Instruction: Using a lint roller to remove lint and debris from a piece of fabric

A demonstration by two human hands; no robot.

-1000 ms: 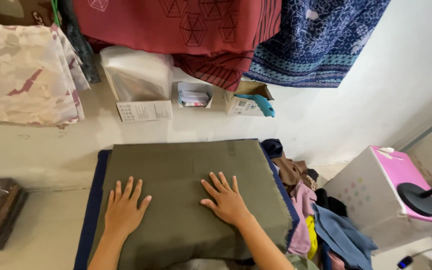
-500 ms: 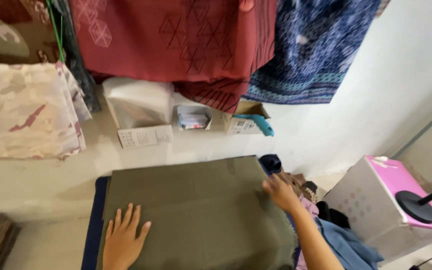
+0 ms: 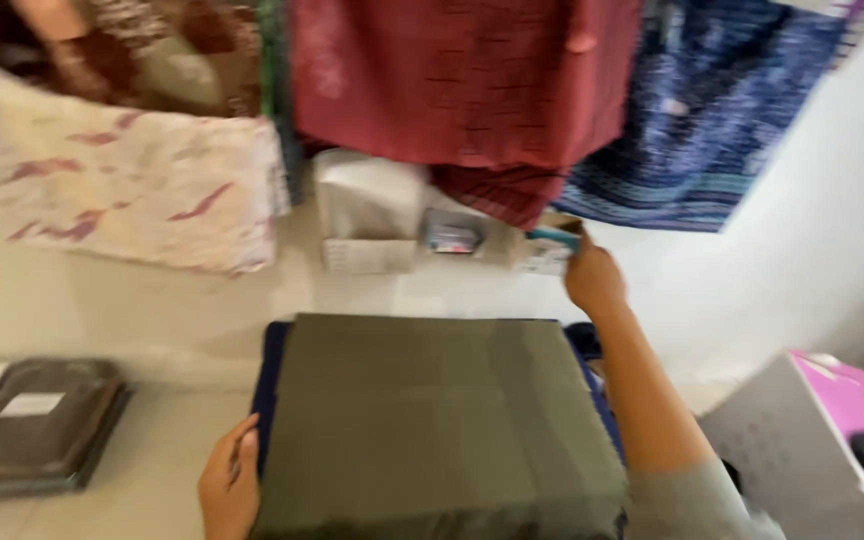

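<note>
A folded olive-green cloth [image 3: 432, 420] lies flat on a dark blue pad [image 3: 270, 400] in front of me. My left hand [image 3: 230, 490] rests at the cloth's near left edge, fingers curled on its border. My right hand [image 3: 592, 278] is stretched far forward to a small open cardboard box [image 3: 552, 250] with a teal object [image 3: 552, 237] at the wall. The picture is blurred, so whether the fingers grip the teal object is unclear.
Red [image 3: 462, 80], blue patterned [image 3: 692, 110] and pale floral [image 3: 132, 190] fabrics hang on the wall. White boxes [image 3: 367, 210] sit below them. A dark wrapped packet [image 3: 37, 425] lies at the left. A grey box with a pink lid [image 3: 832, 420] stands at the right.
My right hand left the cloth, passed its far right corner and reached to the small box at the wall. My left hand slid back to the cloth's near left edge.
</note>
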